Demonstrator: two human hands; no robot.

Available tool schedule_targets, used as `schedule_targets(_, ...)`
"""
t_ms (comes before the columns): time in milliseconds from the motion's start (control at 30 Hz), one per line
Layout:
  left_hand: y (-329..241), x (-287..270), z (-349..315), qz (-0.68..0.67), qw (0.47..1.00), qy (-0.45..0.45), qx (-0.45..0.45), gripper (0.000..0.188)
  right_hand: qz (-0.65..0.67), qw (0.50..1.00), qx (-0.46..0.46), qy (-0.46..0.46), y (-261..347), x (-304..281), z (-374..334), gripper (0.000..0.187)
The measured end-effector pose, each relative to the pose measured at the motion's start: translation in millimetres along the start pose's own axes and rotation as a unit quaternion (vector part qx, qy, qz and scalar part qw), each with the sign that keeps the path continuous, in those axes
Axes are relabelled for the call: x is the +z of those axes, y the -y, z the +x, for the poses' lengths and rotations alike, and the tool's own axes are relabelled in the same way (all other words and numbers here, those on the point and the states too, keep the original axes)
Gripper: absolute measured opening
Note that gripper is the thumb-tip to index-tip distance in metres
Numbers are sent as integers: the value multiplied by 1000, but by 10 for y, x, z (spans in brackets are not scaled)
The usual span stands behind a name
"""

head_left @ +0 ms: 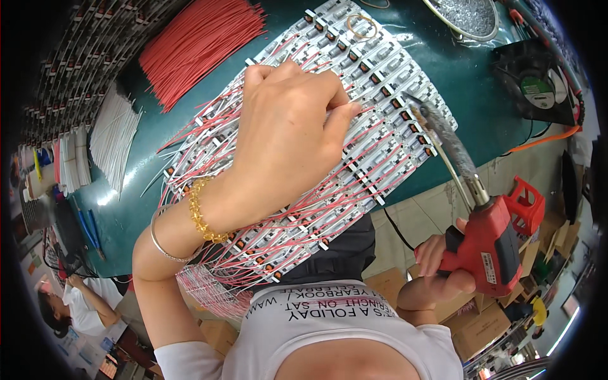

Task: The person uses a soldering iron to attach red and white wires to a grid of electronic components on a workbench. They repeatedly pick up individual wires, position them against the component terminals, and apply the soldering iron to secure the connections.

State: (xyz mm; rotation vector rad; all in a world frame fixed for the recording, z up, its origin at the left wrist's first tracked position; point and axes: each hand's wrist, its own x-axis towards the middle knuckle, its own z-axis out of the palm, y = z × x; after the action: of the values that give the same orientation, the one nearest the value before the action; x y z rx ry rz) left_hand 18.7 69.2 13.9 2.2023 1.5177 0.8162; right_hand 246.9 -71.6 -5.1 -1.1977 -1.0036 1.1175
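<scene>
Across the middle lies a panel of small white and grey circuit modules (394, 62) in rows, with red and white wires (320, 183) strewn over its left and lower parts. My left hand (291, 126) is bent over the panel, its fingers curled and the thumb pressed in. A thin red wire end shows at the thumb tip; the fingers hide the rest of it. In my right hand (437, 266) is a red and black soldering gun (491, 247), gripped by its handle. Its long metal nose slants up and left, the tip over the panel's right edge.
A bundle of red wires (196, 44) and a bundle of white wires (115, 136) lie on the green tabletop (478, 117). At the right are a black fan (535, 88) and a red stand (525, 206). A round dish (465, 16) stands at the back. Another person (85, 304) sits lower left.
</scene>
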Motion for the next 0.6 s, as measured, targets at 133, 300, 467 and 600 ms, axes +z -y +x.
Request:
schedule_targets(133,-13,35,4,7,1000,5,7,16,-69,994,87,-9,112,106,9,97)
schedule_targets(300,3,1,2,6,1000,-2,12,16,-42,996,74,6,29,12,-18,89)
schedule_targets(467,12,25,4,5,1000,0,15,16,-106,991,77,6,101,108,6,83)
schedule_targets(600,19,25,2,6,1000,0,15,16,-72,996,54,-3,78,84,-20,86)
